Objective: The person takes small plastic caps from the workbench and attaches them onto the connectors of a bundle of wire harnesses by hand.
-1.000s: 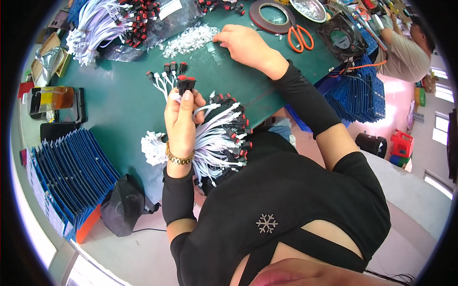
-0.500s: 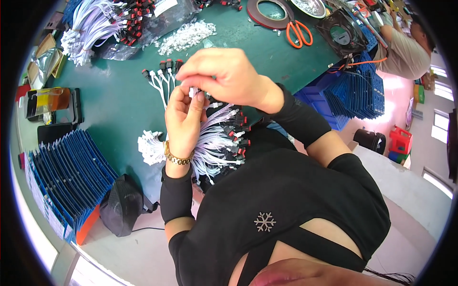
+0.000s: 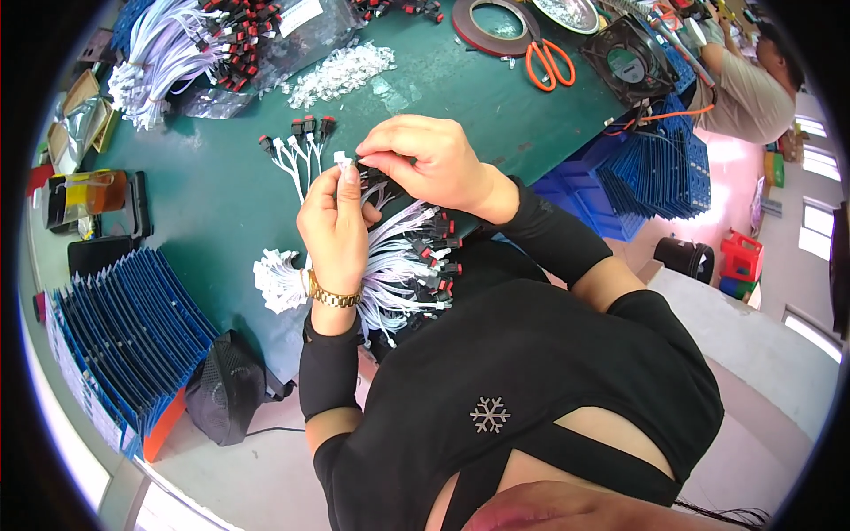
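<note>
My left hand (image 3: 335,217), with a gold watch at its wrist, pinches a small white connector (image 3: 342,158) between thumb and fingertips. Close beside it, the thumb and fingers of my right hand (image 3: 434,159) are pressed together over a small dark piece that I cannot make out. Below my hands lies a bundle of white cables (image 3: 394,265) with black-and-red switch-like ends, partly behind my left wrist. A few more cables (image 3: 301,159) with black-and-red ends fan out on the green table (image 3: 217,190), just beyond my left hand.
A heap of small clear-white parts (image 3: 341,75) lies farther back, beside a large cable bundle (image 3: 173,57). Orange-handled scissors (image 3: 551,66), a tape roll (image 3: 491,25) and a black fan (image 3: 627,60) sit at the back right. Blue boards (image 3: 133,332) stand left. A person (image 3: 748,93) works far right.
My right hand has come down a little and drawn to the right of the white connector. That connector now sticks up plainly from my left fingertips.
</note>
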`<move>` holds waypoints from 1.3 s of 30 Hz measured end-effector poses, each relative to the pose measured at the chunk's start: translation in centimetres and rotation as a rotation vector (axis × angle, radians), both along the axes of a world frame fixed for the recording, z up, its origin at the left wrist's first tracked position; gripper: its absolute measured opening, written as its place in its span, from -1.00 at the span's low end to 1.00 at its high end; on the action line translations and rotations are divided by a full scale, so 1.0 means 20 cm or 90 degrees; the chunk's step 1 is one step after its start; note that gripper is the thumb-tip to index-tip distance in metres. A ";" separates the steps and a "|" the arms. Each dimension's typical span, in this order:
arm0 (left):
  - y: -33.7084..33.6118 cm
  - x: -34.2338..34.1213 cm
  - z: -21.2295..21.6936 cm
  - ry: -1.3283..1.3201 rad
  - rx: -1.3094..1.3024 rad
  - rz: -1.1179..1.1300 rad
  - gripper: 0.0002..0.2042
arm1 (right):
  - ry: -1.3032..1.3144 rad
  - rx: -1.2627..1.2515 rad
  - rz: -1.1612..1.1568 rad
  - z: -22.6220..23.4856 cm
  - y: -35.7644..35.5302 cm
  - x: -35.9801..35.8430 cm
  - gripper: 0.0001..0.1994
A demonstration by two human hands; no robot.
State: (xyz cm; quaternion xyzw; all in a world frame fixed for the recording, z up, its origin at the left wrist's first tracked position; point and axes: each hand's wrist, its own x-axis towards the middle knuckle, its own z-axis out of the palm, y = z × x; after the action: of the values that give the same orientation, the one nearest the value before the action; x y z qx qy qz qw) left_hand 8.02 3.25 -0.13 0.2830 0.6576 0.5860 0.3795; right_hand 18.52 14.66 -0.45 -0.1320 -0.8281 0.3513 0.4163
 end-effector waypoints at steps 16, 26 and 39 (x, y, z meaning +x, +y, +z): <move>-0.02 0.00 -0.03 -0.076 0.101 -0.041 -0.90 | 0.037 -0.005 -0.032 -0.02 -0.04 0.03 -0.88; -0.02 -0.02 0.02 -0.140 0.083 -0.133 -0.90 | 0.011 -0.055 0.014 -0.04 -0.04 0.05 -0.86; -0.03 -0.08 0.04 -0.360 0.105 -0.129 -0.83 | -0.042 -0.147 0.015 -0.06 -0.06 0.07 -0.88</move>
State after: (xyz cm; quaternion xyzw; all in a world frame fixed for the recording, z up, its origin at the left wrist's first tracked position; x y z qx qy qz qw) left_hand 6.49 2.74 0.73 0.2030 0.4444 0.6521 0.5797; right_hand 19.84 13.55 -1.72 -0.1805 -0.7971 0.4446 0.3666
